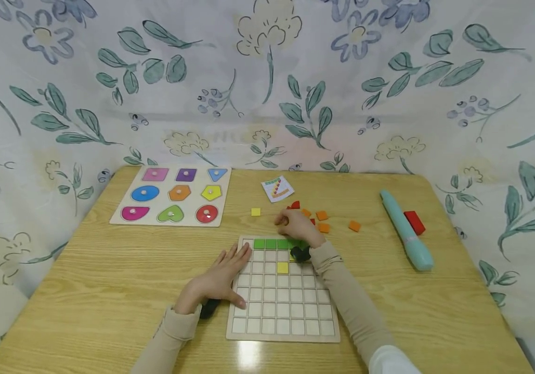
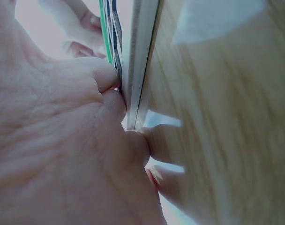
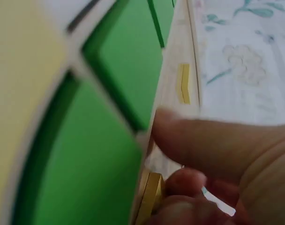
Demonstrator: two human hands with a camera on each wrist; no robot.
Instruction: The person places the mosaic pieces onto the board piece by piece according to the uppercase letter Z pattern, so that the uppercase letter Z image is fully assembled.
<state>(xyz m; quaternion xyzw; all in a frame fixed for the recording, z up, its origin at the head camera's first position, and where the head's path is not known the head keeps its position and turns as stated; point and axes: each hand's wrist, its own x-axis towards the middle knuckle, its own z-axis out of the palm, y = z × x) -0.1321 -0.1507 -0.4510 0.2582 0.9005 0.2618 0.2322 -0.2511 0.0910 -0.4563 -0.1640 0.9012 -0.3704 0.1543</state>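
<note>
My left hand point(image 1: 220, 275) lies spread over the left edge of a white grid board point(image 1: 283, 332), thumb and fingertips on its squares. In the left wrist view its palm point(image 2: 63, 140) stands beside the board's side. Just past the far edge, my right hand point(image 1: 295, 223) hovers with bent fingers, thumb apart from them. A yellow tile point(image 3: 149, 199) shows close by its fingertips in the right wrist view; the hand hides it from above. Green tiles point(image 1: 271, 244) fill part of the board's far row, with a yellow tile point(image 1: 283, 267) lower down.
A loose yellow tile point(image 1: 255, 212) and a picture card point(image 1: 277, 188) lie beyond the board. Several orange tiles point(image 1: 323, 227) and red pieces point(image 1: 295, 204) are scattered right of the hand. A shape puzzle point(image 1: 166, 200) sits left; a teal wand-like object point(image 1: 406, 231) and red block point(image 1: 414, 222) right.
</note>
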